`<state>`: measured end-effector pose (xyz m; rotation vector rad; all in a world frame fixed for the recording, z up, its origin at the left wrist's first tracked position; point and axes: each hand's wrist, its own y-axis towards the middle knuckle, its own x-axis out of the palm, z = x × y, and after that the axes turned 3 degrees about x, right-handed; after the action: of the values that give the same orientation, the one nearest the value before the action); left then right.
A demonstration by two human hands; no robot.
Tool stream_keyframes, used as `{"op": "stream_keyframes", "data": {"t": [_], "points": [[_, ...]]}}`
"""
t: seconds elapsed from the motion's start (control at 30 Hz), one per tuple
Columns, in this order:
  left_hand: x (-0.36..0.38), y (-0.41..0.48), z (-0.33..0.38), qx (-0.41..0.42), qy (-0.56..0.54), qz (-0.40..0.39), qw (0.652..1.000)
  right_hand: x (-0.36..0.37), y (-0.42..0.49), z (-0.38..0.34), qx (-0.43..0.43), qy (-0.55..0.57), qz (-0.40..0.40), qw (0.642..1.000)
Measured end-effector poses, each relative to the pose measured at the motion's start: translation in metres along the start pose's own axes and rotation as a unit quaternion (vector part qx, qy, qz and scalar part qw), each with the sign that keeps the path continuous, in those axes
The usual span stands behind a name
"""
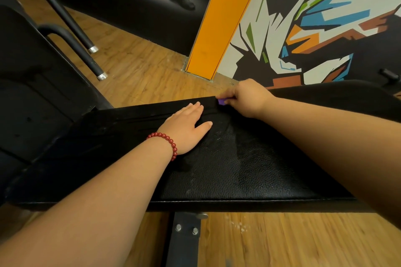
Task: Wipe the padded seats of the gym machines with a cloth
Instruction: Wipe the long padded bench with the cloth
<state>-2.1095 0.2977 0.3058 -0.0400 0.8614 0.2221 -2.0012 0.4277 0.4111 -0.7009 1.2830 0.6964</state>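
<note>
A black steel frame bracket with two bolts [184, 236] stands nearest the camera on a wood-plank floor [282, 240], carrying the black padded bench seat with a pebbled leather-look cover [249, 169] that runs left to right across the scene. On the seat's middle the person's left hand [186, 130], a red bead bracelet [167, 140] at the wrist, lies flat with fingers straight, holding nothing. At the seat's far edge, just right of it, the right hand [247, 97] has its fingers curled round a small purple cloth [222, 101], pressed to the rim of the padding. The cloth looks light, soft and limp, likely best bunched in the palm so it does not slip out; the cover looks smooth and fairly stiff over yielding foam, and a pale sheen right of the left hand may be damp or only glare. Only a corner of the cloth shows, the rest being hidden under the fingers, so its full size and fold cannot be told. The seat's right end is covered by the right forearm, and its left end sinks into shadow. Farther left stand a dark upholstered machine pad [32, 71] and black tubes with silver end caps [93, 50]; beyond rise an orange pillar [219, 28] and a multicoloured painted mural wall [325, 28].
</note>
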Motion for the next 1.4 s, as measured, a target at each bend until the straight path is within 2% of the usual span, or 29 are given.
{"op": "stream_keyframes", "data": {"t": [0.1,0.27,0.37,0.6,0.87,0.97,1.07,1.13,1.4], "points": [[0.0,0.0,0.0,0.0,0.003,0.001,1.0,0.003,0.006,-0.003,0.025,0.011,0.009,1.0],[-0.001,-0.001,0.001,0.0,0.004,0.002,1.0,-0.004,-0.026,-0.005,-0.051,0.042,-0.045,0.997],[-0.001,0.0,0.001,-0.001,0.007,0.001,1.0,-0.002,-0.037,-0.005,-0.082,0.06,-0.05,0.994],[-0.001,-0.004,0.002,-0.001,0.008,0.003,1.0,0.003,-0.02,-0.008,-0.004,0.044,0.007,0.999],[-0.002,-0.005,0.002,0.004,0.007,0.005,1.0,0.002,-0.061,-0.013,-0.114,0.089,-0.044,0.988],[-0.004,-0.008,0.005,0.008,0.009,0.0,1.0,-0.002,-0.052,-0.012,-0.093,0.067,-0.045,0.992],[-0.007,-0.011,0.007,0.014,0.032,-0.017,0.999,-0.001,-0.043,-0.013,-0.039,0.061,-0.019,0.997],[-0.009,-0.013,0.007,0.015,0.036,-0.025,0.999,0.004,-0.046,-0.016,-0.036,0.056,-0.006,0.998],[-0.005,-0.021,-0.001,0.032,0.019,-0.024,0.999,0.002,-0.091,-0.022,-0.147,0.077,-0.048,0.985]]}}
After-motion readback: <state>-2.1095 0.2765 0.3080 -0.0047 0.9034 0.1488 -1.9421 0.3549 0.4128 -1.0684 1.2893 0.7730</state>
